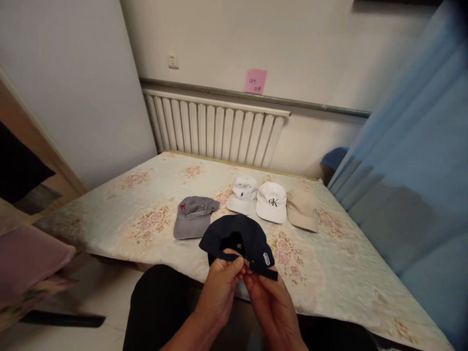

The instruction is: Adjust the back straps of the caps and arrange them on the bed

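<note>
A dark navy baseball cap (237,229) is held up over the near edge of the bed, its back opening and strap turned toward me. My left hand (223,280) pinches the strap from the left, thumb on top. From the right, my right hand (266,292) is closed on the other side of the strap by the buckle, a loose strap end sticking out past it. Some fingertips are hidden behind the strap. Beyond the navy cap lie a grey cap (193,219), a white cap with a small dark logo (243,192), a white CK cap (271,200) and a beige cap (302,209).
The caps rest on a bed with a floral cover (153,175). A white radiator (215,129) and a pink note (255,81) are at the wall behind. A blue curtain (413,185) hangs at right. Pink fabric (32,258) is at left.
</note>
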`<action>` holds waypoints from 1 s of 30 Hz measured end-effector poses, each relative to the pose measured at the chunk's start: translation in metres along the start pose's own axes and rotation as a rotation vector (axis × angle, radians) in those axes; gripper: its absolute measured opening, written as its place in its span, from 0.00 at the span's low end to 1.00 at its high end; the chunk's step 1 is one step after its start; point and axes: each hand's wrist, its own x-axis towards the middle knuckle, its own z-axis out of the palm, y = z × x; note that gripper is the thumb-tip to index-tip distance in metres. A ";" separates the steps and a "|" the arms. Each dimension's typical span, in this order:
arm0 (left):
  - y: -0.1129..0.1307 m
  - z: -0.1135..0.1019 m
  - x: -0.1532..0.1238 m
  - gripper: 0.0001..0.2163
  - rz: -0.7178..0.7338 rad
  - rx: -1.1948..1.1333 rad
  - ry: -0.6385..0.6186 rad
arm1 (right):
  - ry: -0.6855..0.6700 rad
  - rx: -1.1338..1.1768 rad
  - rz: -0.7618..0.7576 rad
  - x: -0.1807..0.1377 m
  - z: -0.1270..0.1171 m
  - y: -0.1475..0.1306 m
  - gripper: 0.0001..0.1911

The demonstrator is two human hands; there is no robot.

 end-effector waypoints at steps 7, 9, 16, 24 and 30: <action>0.000 0.004 -0.002 0.08 -0.012 0.006 -0.002 | -0.015 -0.009 -0.019 0.007 0.002 0.003 0.04; -0.001 0.004 -0.002 0.08 -0.017 0.007 -0.001 | -0.018 -0.019 -0.025 0.007 0.001 0.004 0.04; -0.001 0.004 -0.002 0.07 -0.010 0.001 -0.018 | 0.011 -0.005 -0.022 0.008 -0.001 0.003 0.04; -0.001 0.003 -0.002 0.08 -0.014 0.027 -0.059 | 0.054 0.037 -0.046 0.007 0.002 0.001 0.11; -0.005 0.005 0.001 0.08 0.007 0.100 -0.027 | 0.092 0.022 -0.038 0.006 0.001 0.002 0.15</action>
